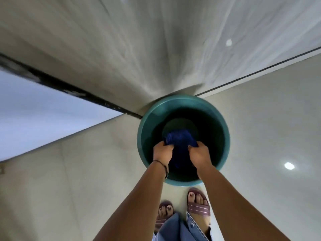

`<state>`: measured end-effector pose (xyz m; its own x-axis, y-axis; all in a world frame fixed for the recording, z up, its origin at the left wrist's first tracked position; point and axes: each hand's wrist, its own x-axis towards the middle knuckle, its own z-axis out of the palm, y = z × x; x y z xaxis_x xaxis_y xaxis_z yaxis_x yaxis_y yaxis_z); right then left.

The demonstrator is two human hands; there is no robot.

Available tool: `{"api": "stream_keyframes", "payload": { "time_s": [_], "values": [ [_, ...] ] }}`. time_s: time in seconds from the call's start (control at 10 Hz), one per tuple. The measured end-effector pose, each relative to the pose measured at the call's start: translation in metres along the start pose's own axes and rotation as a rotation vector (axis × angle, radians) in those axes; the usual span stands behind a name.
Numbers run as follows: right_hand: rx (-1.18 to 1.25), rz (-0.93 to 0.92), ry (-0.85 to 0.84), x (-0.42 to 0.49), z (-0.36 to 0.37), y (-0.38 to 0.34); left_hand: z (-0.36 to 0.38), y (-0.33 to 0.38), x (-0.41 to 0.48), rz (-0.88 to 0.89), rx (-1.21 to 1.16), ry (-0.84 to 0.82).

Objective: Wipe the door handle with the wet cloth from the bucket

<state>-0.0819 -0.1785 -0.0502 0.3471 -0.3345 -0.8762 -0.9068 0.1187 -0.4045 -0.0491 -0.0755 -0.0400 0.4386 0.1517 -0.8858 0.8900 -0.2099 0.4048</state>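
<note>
A round teal bucket (217, 117) stands on the pale tiled floor against the base of a pale door or wall panel. Inside it lies a dark blue cloth (178, 138). My left hand (163, 151) grips the cloth's left edge and my right hand (199, 153) grips its right edge, both reaching down into the bucket. The cloth hangs between the two hands, and its lower part is lost in the bucket's dark inside. No door handle is in view.
A dark strip (69, 87) runs along the floor at the left, with a bright pale-blue opening (34, 110) beside it. My sandalled feet (198, 204) stand just before the bucket. Glossy floor tiles (269, 136) spread to the right.
</note>
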Motion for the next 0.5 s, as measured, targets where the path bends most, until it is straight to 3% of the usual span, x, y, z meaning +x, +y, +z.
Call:
{"api": "stream_keyframes", "payload": {
  "time_s": [0.2,0.5],
  "values": [
    [-0.121,0.122,-0.025,0.079,0.025,0.002,0.024,-0.017,0.085,-0.055,0.102,-0.009],
    [-0.196,0.114,0.019,0.094,0.033,-0.003,0.029,-0.013,0.106,-0.036,0.094,-0.051]
  ]
}}
